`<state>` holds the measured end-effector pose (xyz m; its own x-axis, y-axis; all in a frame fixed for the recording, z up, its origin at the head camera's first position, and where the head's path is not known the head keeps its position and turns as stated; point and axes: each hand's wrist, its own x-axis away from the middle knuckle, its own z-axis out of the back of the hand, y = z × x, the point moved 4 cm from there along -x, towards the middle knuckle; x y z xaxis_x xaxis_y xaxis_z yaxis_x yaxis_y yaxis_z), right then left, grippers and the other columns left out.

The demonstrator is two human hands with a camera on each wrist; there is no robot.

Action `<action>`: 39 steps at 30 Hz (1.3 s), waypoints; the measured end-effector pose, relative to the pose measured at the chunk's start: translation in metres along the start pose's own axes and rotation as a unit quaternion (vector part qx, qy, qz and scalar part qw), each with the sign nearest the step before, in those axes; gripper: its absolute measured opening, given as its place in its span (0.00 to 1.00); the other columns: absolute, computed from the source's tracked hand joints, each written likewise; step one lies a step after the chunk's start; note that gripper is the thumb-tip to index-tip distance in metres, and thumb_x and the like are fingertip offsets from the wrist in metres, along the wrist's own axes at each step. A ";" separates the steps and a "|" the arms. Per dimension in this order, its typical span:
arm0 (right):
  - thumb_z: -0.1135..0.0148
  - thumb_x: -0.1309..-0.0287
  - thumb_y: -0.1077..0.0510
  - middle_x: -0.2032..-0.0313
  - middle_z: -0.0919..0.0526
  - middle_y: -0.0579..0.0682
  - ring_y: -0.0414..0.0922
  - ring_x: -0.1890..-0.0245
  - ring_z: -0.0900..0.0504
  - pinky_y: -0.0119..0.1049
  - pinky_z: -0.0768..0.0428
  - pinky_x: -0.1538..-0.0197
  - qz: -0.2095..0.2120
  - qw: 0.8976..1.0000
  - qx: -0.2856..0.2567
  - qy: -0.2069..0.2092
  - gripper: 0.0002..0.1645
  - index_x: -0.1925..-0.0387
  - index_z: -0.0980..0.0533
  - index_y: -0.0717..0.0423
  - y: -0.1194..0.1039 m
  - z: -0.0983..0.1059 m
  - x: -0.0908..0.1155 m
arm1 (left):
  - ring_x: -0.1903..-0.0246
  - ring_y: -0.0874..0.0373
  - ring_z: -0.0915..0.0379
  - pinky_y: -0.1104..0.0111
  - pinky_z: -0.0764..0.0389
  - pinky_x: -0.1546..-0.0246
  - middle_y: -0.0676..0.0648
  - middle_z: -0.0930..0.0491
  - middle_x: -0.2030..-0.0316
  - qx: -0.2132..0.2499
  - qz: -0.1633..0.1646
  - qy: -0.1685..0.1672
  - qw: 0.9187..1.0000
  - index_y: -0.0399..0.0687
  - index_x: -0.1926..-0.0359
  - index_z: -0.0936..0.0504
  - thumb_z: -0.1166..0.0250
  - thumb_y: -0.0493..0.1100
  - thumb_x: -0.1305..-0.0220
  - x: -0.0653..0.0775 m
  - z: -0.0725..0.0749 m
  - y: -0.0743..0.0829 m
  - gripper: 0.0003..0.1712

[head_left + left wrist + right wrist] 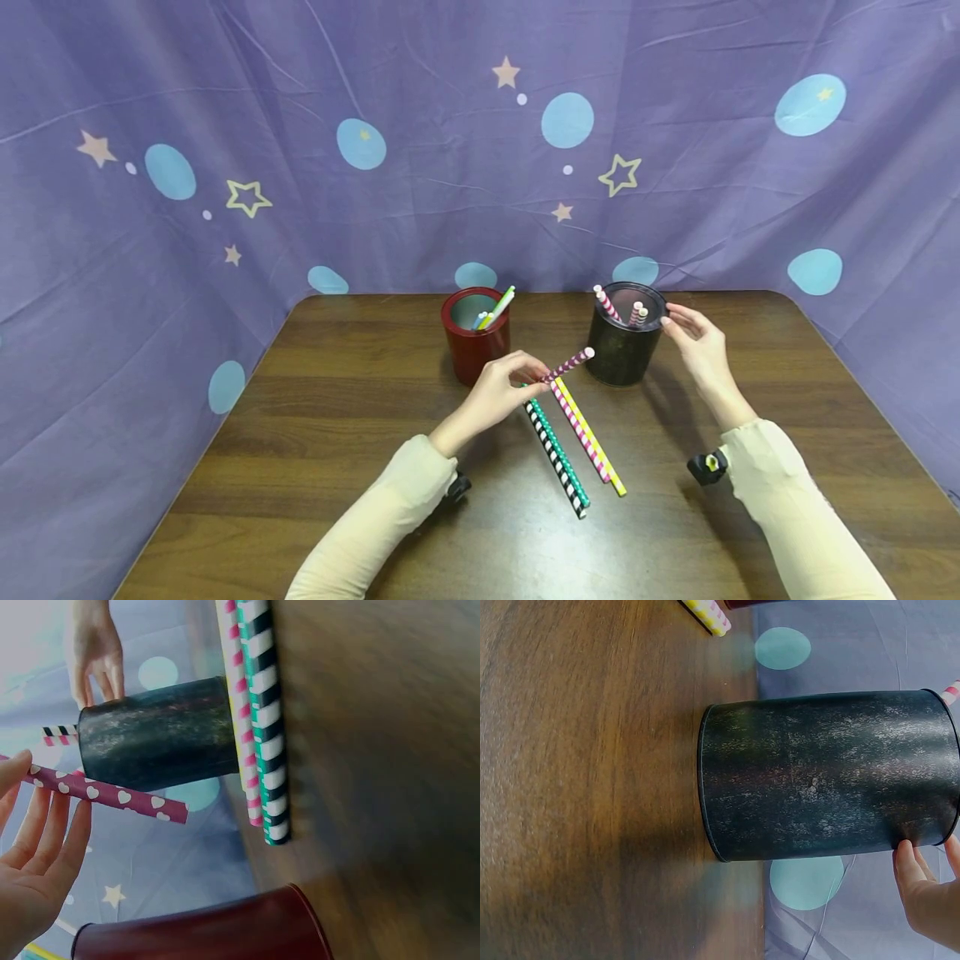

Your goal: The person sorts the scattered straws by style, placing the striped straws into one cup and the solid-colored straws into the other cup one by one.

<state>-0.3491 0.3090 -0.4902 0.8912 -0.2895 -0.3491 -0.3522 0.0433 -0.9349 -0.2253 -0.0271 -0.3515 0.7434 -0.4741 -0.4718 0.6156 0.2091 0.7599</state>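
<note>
Between thumb and fingers my left hand [504,385] pinches a purple paper straw with white hearts [124,798], held slanted above the table. At the rim of the black can [622,354], my right hand [697,342] touches the right side with its fingertips; in the right wrist view they rest near the can's upper edge. Several striped straws [609,307] stand in that can. Below the left hand lie a black-and-white striped straw [553,454], a green dotted straw [561,450], a pink-and-white striped straw [581,433] and a yellow straw [600,450].
A dark red can [474,354] holding several green, yellow and blue straws stands left of the black can. Behind the brown wooden table [322,400] hangs a purple curtain [450,208] with stars and blue ovals.
</note>
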 end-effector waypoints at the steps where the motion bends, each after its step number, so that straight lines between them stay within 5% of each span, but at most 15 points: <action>1: 0.35 0.53 0.56 0.58 0.21 0.50 0.40 0.58 0.22 0.23 0.24 0.59 0.000 1.000 0.000 0.000 0.24 0.51 0.26 0.56 0.000 0.000 0.000 | 0.70 0.46 0.23 0.59 0.20 0.69 0.37 0.23 0.71 0.005 0.002 0.006 1.000 0.29 0.68 0.23 0.36 0.25 0.54 -0.001 0.000 0.001 0.09; 20: 0.35 0.53 0.57 0.58 0.21 0.51 0.40 0.59 0.22 0.24 0.24 0.59 0.004 1.000 -0.011 0.001 0.24 0.52 0.26 0.57 0.001 0.000 0.000 | 0.68 0.44 0.24 0.61 0.20 0.65 0.33 0.22 0.70 0.048 -0.003 0.134 0.990 0.27 0.66 0.26 0.37 0.27 0.52 -0.036 -0.005 0.023 0.10; 39: 0.35 0.53 0.56 0.57 0.21 0.51 0.40 0.59 0.22 0.23 0.24 0.59 0.001 1.000 -0.004 0.002 0.24 0.51 0.26 0.57 0.002 0.001 -0.001 | 0.67 0.42 0.25 0.63 0.20 0.64 0.31 0.22 0.70 0.097 -0.012 0.190 0.977 0.25 0.63 0.27 0.38 0.26 0.51 -0.073 -0.020 0.050 0.12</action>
<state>-0.3502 0.3099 -0.4923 0.8892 -0.2934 -0.3512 -0.3567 0.0363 -0.9335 -0.2434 0.0349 -0.2884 0.7949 -0.1167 -0.5954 0.6012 0.0187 0.7989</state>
